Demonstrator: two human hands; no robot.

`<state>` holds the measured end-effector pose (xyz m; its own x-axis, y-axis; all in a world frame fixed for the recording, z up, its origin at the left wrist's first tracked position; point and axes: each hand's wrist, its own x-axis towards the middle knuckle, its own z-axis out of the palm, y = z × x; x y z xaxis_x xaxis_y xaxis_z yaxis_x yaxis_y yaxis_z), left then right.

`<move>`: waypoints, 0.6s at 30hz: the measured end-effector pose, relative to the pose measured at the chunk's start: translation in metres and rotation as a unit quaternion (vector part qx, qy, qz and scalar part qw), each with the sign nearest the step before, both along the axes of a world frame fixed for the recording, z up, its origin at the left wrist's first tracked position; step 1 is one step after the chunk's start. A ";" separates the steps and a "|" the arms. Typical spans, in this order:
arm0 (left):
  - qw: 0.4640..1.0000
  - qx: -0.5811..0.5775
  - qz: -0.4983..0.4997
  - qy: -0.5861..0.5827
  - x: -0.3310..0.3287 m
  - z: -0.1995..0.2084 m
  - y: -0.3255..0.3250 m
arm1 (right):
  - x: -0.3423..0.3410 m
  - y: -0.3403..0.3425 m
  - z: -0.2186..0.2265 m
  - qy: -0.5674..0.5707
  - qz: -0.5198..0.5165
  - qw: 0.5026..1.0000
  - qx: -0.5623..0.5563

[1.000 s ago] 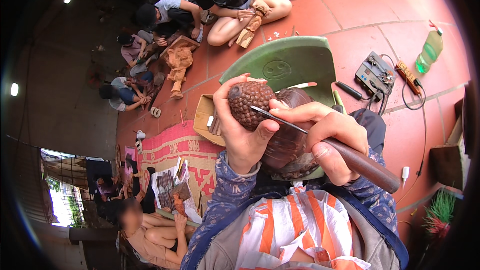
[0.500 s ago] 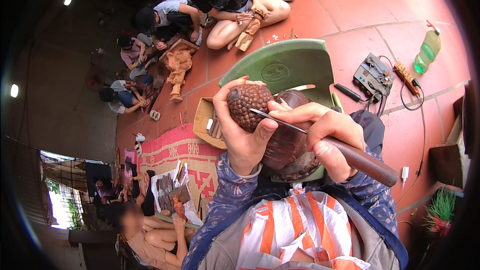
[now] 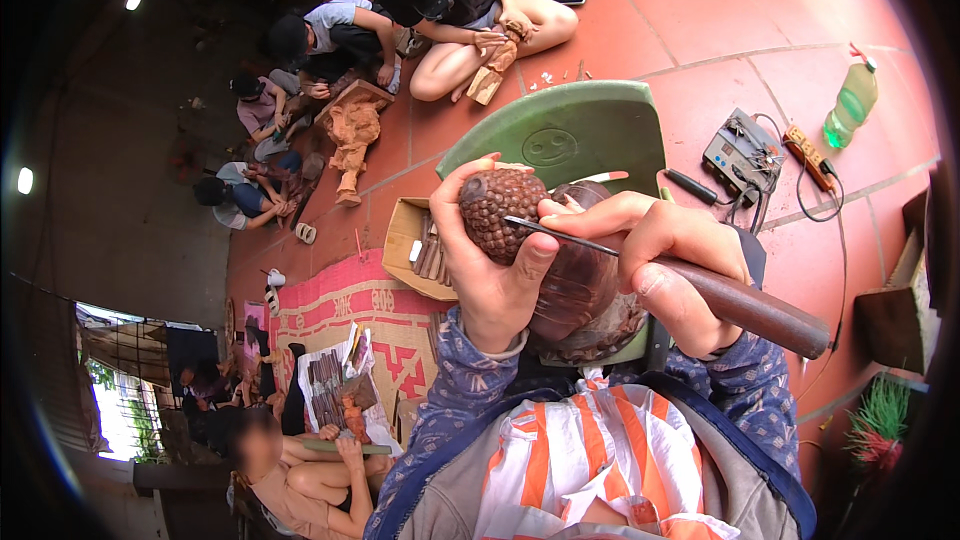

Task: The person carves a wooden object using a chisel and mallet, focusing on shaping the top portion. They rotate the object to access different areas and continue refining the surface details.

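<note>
A dark brown wooden carving (image 3: 500,215), its rounded top covered in rows of small knobs, stands in front of my body. My left hand (image 3: 492,290) is wrapped round the knobbed part, fingers on its far side and thumb in front. The smoother, banded lower part (image 3: 570,305) leans toward my lap. In my right hand (image 3: 680,260) is a carving chisel (image 3: 750,308) with a thick round wooden handle and a thin metal blade. Its tip touches the knobs, and my right fingertips rest along the blade by the carving.
Beyond the carving rises a green plastic chair back (image 3: 590,120). A cardboard box (image 3: 408,240) of tools sits to the left on a red patterned mat (image 3: 320,290). On the right are a control box (image 3: 742,155), a power strip (image 3: 808,155) and a green bottle (image 3: 852,105). Several people carve nearby.
My right hand and the chisel handle have shifted slightly right and down; the tip stays on the knobs. A person at lower left has moved their hands on a reddish carving.
</note>
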<state>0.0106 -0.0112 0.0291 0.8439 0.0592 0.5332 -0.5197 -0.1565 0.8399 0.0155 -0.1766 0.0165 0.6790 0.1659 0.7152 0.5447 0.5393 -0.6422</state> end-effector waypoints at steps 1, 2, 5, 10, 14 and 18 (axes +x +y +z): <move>1.000 0.009 0.005 -0.004 0.000 -0.001 0.000 | 0.000 -0.001 0.001 -0.025 -0.028 0.999 -0.022; 1.000 0.020 0.012 -0.009 0.001 -0.002 0.002 | -0.001 -0.001 0.004 -0.051 -0.054 0.996 -0.042; 1.000 0.013 0.008 -0.003 0.001 -0.001 0.003 | -0.013 0.003 0.013 -0.101 -0.126 0.981 -0.112; 1.000 0.025 -0.011 0.003 0.001 0.001 0.006 | -0.021 0.006 0.002 -0.236 -0.247 0.931 -0.128; 0.996 -0.002 0.031 -0.082 0.000 -0.007 0.010 | -0.037 0.000 -0.014 -0.159 -0.249 0.955 -0.019; 0.937 0.192 0.121 -0.265 -0.033 -0.011 0.032 | -0.047 -0.016 -0.015 -0.078 -0.156 0.981 -0.080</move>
